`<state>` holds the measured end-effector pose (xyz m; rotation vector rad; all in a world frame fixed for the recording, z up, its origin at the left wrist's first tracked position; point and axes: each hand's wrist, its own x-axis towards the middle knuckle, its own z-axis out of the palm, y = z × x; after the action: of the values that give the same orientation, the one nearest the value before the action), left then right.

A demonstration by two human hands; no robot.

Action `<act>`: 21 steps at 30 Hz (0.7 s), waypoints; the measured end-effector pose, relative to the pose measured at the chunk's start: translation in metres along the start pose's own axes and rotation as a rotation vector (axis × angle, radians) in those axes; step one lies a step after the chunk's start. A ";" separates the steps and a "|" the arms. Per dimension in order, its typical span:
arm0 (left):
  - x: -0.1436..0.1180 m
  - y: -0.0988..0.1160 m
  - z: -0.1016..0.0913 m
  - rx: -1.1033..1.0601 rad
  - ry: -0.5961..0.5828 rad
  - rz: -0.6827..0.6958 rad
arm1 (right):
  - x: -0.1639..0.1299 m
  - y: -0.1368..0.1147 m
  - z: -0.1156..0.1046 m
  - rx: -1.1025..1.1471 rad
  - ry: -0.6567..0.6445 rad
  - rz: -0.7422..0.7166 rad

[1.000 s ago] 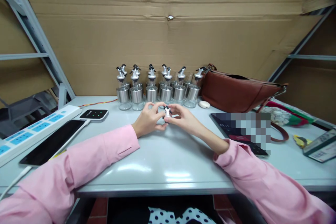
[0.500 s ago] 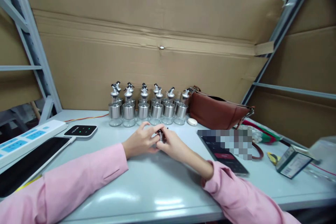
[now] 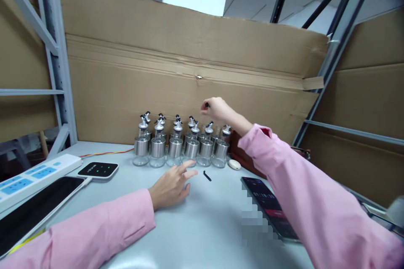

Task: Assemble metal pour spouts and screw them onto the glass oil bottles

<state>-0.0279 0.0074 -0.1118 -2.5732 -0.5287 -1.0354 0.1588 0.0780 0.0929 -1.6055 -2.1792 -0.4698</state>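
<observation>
A: Where are the person's hands?

B: The right hand (image 3: 218,109) is aloft at the back of a pale tabletop (image 3: 202,222), appearing above the right part of a double row of bottles, a cardboard panel (image 3: 132,88) behind it. The left hand (image 3: 172,185) hovers low or rests over the table; contact cannot be told.

A: Is either one holding anything?

B: The right fingers are drawn in around a small black-ended piece (image 3: 207,105), mostly hidden by the grip. The left hand is loosely spread, with nothing visible in it.

A: And near the left fingertips?

B: A slim black strip (image 3: 207,175) lies flat on the tabletop, just beyond them and apart.

A: The bottles?

B: Glass bottles (image 3: 158,148) with brushed-steel sleeves, upright and close together. Silver-and-black pourer tops (image 3: 159,124) cap the front row; the rear row is partly hidden.

A: What flanks the scene?

B: At right, a white oval case (image 3: 234,164), a brown bag (image 3: 244,157) partly behind the pink-sleeved arm, and a lit touchscreen device (image 3: 268,206). At left, a white power strip (image 3: 38,174) with blue sockets.
</observation>
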 end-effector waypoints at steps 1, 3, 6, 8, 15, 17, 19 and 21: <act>0.000 0.000 0.000 -0.009 -0.022 -0.023 | 0.013 0.007 0.003 -0.008 -0.053 0.007; -0.001 0.000 0.001 -0.042 -0.067 -0.073 | 0.030 0.019 0.012 -0.010 -0.185 0.016; -0.001 -0.001 0.002 -0.113 -0.104 -0.126 | 0.044 0.029 0.027 -0.032 -0.307 0.050; -0.001 -0.001 0.003 -0.162 -0.097 -0.141 | 0.051 0.032 0.031 -0.050 -0.331 0.075; 0.001 0.000 0.001 -0.196 -0.142 -0.158 | 0.064 0.025 0.030 -0.106 -0.389 0.143; 0.002 0.001 0.000 -0.208 -0.149 -0.176 | 0.062 0.025 0.034 -0.117 -0.441 0.184; 0.002 0.001 0.000 -0.216 -0.147 -0.181 | 0.059 0.026 0.036 -0.115 -0.510 0.240; 0.001 0.001 0.000 -0.220 -0.143 -0.183 | 0.057 0.027 0.036 -0.107 -0.595 0.300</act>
<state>-0.0264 0.0068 -0.1116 -2.8520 -0.7359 -1.0232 0.1660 0.1501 0.0907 -2.3149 -2.2624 -0.0098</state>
